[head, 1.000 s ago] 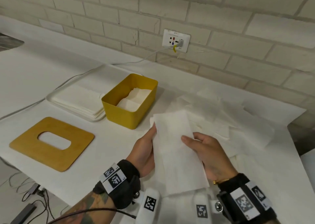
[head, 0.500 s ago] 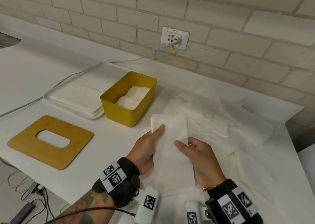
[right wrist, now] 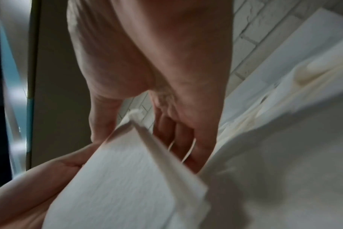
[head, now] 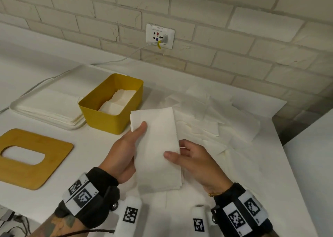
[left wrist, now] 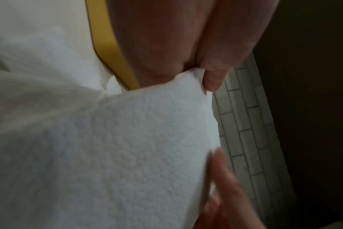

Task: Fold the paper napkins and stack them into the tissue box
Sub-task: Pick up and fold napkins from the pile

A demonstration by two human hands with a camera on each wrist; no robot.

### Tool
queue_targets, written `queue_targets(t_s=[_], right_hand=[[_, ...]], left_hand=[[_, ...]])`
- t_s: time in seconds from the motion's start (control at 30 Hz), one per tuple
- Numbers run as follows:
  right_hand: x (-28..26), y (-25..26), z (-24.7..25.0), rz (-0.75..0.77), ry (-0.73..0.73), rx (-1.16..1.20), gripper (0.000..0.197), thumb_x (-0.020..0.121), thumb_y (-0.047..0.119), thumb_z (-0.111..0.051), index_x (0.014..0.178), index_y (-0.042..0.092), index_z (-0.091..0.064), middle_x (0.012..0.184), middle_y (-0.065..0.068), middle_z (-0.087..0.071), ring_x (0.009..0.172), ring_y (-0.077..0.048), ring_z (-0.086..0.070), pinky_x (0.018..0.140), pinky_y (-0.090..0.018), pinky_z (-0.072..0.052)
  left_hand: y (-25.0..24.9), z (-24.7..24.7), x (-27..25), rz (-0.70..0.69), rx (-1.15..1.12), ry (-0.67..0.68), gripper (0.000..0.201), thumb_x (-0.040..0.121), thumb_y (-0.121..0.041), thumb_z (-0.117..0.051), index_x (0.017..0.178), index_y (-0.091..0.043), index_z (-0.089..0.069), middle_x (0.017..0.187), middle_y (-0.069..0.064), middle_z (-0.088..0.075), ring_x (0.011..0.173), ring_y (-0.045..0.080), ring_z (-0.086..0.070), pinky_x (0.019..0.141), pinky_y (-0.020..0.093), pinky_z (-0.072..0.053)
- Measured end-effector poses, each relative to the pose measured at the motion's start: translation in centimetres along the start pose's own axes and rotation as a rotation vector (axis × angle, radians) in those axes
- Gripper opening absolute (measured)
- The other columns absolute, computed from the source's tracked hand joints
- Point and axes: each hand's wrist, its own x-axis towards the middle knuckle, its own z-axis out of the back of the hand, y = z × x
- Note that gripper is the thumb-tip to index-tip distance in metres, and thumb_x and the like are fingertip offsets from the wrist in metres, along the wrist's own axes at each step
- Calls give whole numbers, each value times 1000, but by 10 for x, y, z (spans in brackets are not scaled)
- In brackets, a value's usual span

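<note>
Napkin (head: 158, 146) pinched, left hand (head: 124, 152), right hand (head: 196, 163)

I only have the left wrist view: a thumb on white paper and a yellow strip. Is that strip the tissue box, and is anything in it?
Observer: Yes, the yellow tissue box stands open with folded napkins inside.
Operator: Where's its lid?
Observer: The wooden lid lies flat on the counter, left of the left hand.
Operator: Does the other hand have the napkin too?
Observer: Yes, the right hand pinches the folded napkin on its right edge.
</note>
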Motion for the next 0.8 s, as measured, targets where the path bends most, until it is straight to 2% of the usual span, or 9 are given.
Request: queue_targets(t_s=[0.1, 0.27, 0.37, 0.47, 0.53, 0.6, 0.67, 0.73, 0.8], right_hand=[[7, 2, -12, 44, 32, 20, 27, 91, 22, -75, 118, 17, -72, 114, 1, -77, 109, -19, -72, 103, -47, -53], [12, -6, -27, 25, 65, 93, 29, 91, 17, -75, 119, 11, -72, 115, -5, -76, 108, -23, -72, 101, -49, -54], [4, -18, -24, -90, 193, 76, 25, 93, 7, -72, 117, 4, -69, 108, -8, -77, 91, -23, -76, 82, -35, -62], [-6, -12, -1, -199, 295, -68, 11, 93, 6, -70, 100, 0, -64, 92, -16, -77, 70, -23, -74, 65, -29, -61], [-3, -4, 21, -193, 136, -177, 16, 92, 11, -72, 99, -3, -68, 90, -19, -76, 67, -22, -73, 62, -29, -58], [9, 5, 38, -128, -112, -268, 16, 91, 18, -73, 97, 3, -72, 87, -15, -77, 64, -20, -71, 59, -30, -55], [25, 13, 44, -97, -273, -381, 18, 90, 28, -75, 90, 10, -73, 82, -7, -76, 59, -13, -68, 55, -23, -52], [41, 15, 39, -139, -281, -529, 32, 87, 41, -76, 83, 10, -70, 79, -6, -73, 61, -11, -66, 58, -22, -55], [57, 11, 31, -222, -219, -688, 42, 80, 49, -78, 87, 9, -70, 86, -4, -72, 78, -15, -68, 75, -29, -58]], left_hand=[[-4, -3, 0, -46, 12, 53, 41, 101, -39, -50, 134, -19, -62, 124, 7, -74, 112, 27, -72, 86, 41, -62], [2, 11, 1, -62, 67, 27, 38, 99, -23, -54, 135, -12, -60, 125, 15, -72, 110, 33, -72, 81, 42, -63], [3, 24, 4, -90, 31, -73, 40, 97, -25, -57, 134, -9, -60, 115, 13, -75, 97, 28, -76, 69, 36, -63], [0, 42, 4, -83, -10, -129, 38, 96, -27, -59, 131, -13, -62, 111, 11, -77, 89, 25, -77, 66, 35, -63], [-1, 51, 3, -74, -26, -140, 36, 96, -28, -58, 129, -16, -63, 113, 10, -77, 90, 25, -77, 66, 36, -63], [-1, 56, 2, -62, -35, -144, 36, 96, -28, -58, 129, -17, -64, 112, 10, -77, 90, 25, -77, 66, 36, -63], [1, 57, 1, -42, -37, -144, 34, 96, -28, -58, 128, -17, -64, 109, 10, -77, 88, 25, -77, 65, 36, -63], [3, 55, 0, -13, -28, -133, 31, 98, -28, -57, 126, -17, -64, 108, 10, -77, 87, 26, -77, 65, 37, -63], [4, 55, -2, 6, -11, -131, 30, 98, -28, -56, 124, -15, -64, 108, 11, -77, 86, 27, -77, 64, 38, -63]])
